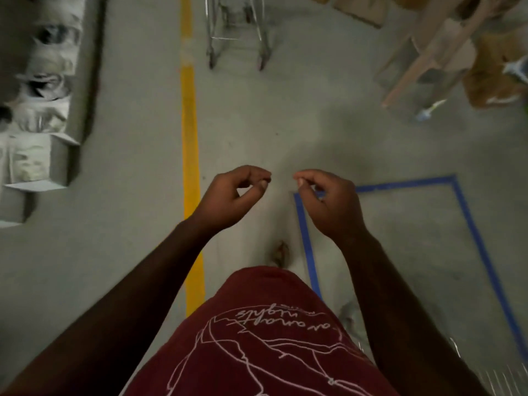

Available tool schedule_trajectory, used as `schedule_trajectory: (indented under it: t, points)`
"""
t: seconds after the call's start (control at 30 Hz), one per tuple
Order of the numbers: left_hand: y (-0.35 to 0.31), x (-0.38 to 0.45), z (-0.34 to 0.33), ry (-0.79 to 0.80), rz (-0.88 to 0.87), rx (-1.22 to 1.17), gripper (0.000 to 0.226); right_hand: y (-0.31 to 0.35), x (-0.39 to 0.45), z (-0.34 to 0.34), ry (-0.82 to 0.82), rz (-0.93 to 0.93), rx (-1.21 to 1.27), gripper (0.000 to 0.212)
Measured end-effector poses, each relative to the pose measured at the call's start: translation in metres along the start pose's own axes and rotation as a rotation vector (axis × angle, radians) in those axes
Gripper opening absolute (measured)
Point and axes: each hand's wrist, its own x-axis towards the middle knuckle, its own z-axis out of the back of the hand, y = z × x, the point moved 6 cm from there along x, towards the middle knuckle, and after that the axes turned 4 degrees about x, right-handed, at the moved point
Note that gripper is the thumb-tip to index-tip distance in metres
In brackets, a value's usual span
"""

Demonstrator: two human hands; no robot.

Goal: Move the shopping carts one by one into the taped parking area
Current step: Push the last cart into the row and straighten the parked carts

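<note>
Left hand (233, 192): raised over the grey concrete floor (128, 238), fingers curled in toward the thumb, the grip closed on nothing.

Right hand (328, 200): level with the left and just beside it, fingertips apart from the left's; fingers likewise curled, grip closed and empty.

Silver wire-frame shopping cart (237, 30): well ahead of both grips, past the fingertips at the top of view. Only the lower frame and rear wheels show; basket and handle are cut off by the upper edge, and motion blur softens the metal.

Blue tape rectangle marking the parking area (463, 212): on the floor under and to the outer side of the right grip; its near-left corner is hidden behind the right hand, its near end cut off by the arm. A few thin bright wires show at the lower right edge, too little to identify.

Yellow floor stripe (190, 138): running fore and aft on the outer side of the left grip.

Dark red T-shirt with white line drawing (257, 338): below both grips, toward the body. Handwritten white lettering, seen upside down; it cannot be read with confidence.

Grey shelf of pale blurred packages (37, 95): far to the left of the left grip; labels illegible.

Pale wooden frame with brown cardboard (434, 52): ahead and right of the right grip, blurred.
</note>
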Motion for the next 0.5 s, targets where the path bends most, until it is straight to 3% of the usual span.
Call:
schedule_trajectory:
  t: [0.23, 0.5]
  points:
    - [0.054, 0.14, 0.041, 0.002, 0.039, 0.092, 0.017, -0.05, 0.152, -0.041, 0.043, -0.017, 0.09, 0.025]
    - [0.079, 0.315, 0.099, -0.076, 0.098, 0.032, 0.014, -0.074, 0.352, -0.077, 0.183, -0.048, 0.107, 0.024]
